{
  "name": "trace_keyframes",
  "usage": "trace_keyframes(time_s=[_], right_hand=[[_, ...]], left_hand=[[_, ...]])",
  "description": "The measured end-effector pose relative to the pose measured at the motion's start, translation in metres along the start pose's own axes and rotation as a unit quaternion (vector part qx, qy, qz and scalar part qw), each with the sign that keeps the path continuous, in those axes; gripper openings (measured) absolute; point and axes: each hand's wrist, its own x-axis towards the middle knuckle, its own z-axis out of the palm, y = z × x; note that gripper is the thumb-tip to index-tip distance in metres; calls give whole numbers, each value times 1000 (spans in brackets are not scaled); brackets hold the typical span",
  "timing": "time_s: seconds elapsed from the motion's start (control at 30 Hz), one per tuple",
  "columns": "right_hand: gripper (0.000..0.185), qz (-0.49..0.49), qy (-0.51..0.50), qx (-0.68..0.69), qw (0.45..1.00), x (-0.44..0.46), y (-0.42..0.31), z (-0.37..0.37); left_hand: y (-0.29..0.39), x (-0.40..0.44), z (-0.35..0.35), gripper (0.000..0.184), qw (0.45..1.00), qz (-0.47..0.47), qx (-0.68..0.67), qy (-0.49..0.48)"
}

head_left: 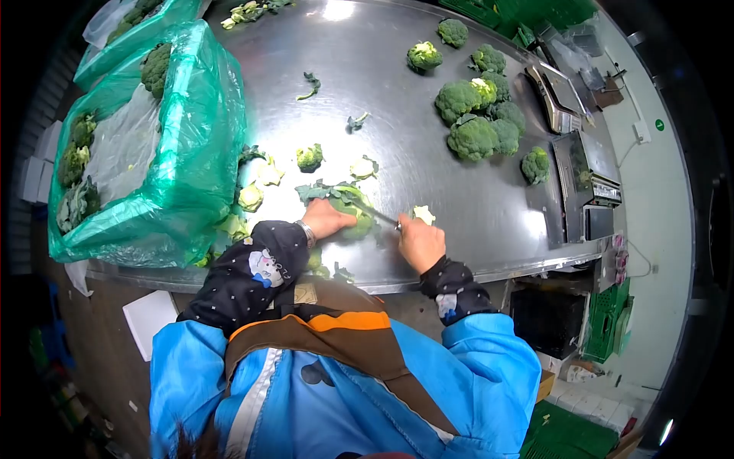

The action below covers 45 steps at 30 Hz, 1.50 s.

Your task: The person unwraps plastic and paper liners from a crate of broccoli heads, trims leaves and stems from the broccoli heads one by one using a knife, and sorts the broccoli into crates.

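On my feed, the left hand (pixel 330 219) grips a broccoli head (pixel 356 223) near the tabletop's (pixel 382 99) front edge; the right hand (pixel 422 243) is closed around a knife (pixel 380 215) angled toward it. I judge this a trimming cut; the next stroke calls for a left grip clear of the blade. Outward: loose pieces (pixel 309 158), a broccoli cluster (pixel 472 138), a green-lined crate (pixel 205 164), a scale (pixel 556 96), the wall (pixel 659 206).

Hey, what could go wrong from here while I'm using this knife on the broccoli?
First, the slim grey-bladed knife in your bare right hand points toward your bare left hand at the green broccoli head; a slip might cut your fingers. Second, the smooth, shiny metal table could let the head slide. Third, small green trimmings lie near the table's front edge and might get brushed off.
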Motion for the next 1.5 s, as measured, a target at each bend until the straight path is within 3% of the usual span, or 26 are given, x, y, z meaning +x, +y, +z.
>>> trace_keyframes(time_s=[0.03,0.13,0.2,0.27,0.3,0.33,0.4,0.43,0.5,0.53,0.57,0.63,0.73,0.83,0.97,1.07,1.17,1.2,1.23,1.27,1.3,1.33,1.37,1.4,1.43,1.5], right_hand=[[7,4,-9,-4,1000,1,0,-1],[12,38,-19,116,992,4,8,48],[21,105,-103,306,941,0,-5,61],[18,174,-153,356,905,-3,-12,54],[17,210,-175,380,884,-5,-14,48],[16,106,-73,334,934,-12,-13,47],[13,82,-39,162,983,-22,-17,16],[11,71,-26,76,994,-27,-18,5],[9,28,-32,109,993,-35,-10,-8],[11,18,-45,170,984,-40,-11,-10],[15,10,-58,232,971,-46,-15,-7],[15,20,-87,219,972,-51,-30,7],[18,38,-99,229,968,-54,-48,21],[21,53,-116,237,963,-52,-54,27],[15,67,-124,185,973,-37,-68,24],[10,49,-122,152,980,-32,-67,18],[9,32,-103,123,987,-31,-62,29],[9,36,-94,119,988,-25,-62,39],[9,39,-84,114,989,-18,-63,46],[15,46,-97,143,984,-9,-63,48],[15,45,-114,148,981,-8,-63,43],[16,45,-127,154,979,-6,-60,36],[16,48,-143,160,976,-8,-59,27],[19,70,-150,157,974,-11,-61,16],[20,94,-116,180,972,-9,-56,18],[22,147,-44,227,962,-4,-42,35]], left_hand=[[-2,-3,1,42,1000,8,24,-8],[24,-12,-10,41,983,-98,-151,17],[33,-18,-16,37,983,-76,-166,34],[40,-29,-12,33,974,2,-216,63],[36,-30,-10,32,980,-12,-193,52],[32,-29,-9,32,984,-23,-171,43],[29,-33,-10,34,991,-1,-125,40],[20,-37,-13,30,980,-1,-195,26],[6,-49,-20,23,945,-9,-327,-3],[8,-60,-21,29,921,57,-384,3],[6,-67,-28,43,940,64,-335,-7],[0,-73,-31,45,974,14,-223,27],[-21,-69,-15,42,964,48,-246,84],[-18,-73,-9,40,979,57,-153,122],[2,-78,-13,36,987,31,-142,76],[13,-79,-11,35,998,-30,-23,46],[-9,-71,1,32,989,100,8,107],[1,-76,0,29,992,42,-50,109],[-5,-74,-4,28,977,65,200,22],[-11,-71,-9,27,895,129,425,-43],[-9,-71,-10,26,891,136,432,-39],[-5,-72,-12,25,980,21,197,17],[0,-76,-11,24,992,-94,-56,67],[-3,-79,-12,20,978,-51,-184,82],[-3,-78,-19,36,957,-42,-286,27],[-16,-81,-10,62,924,-9,-369,101]])
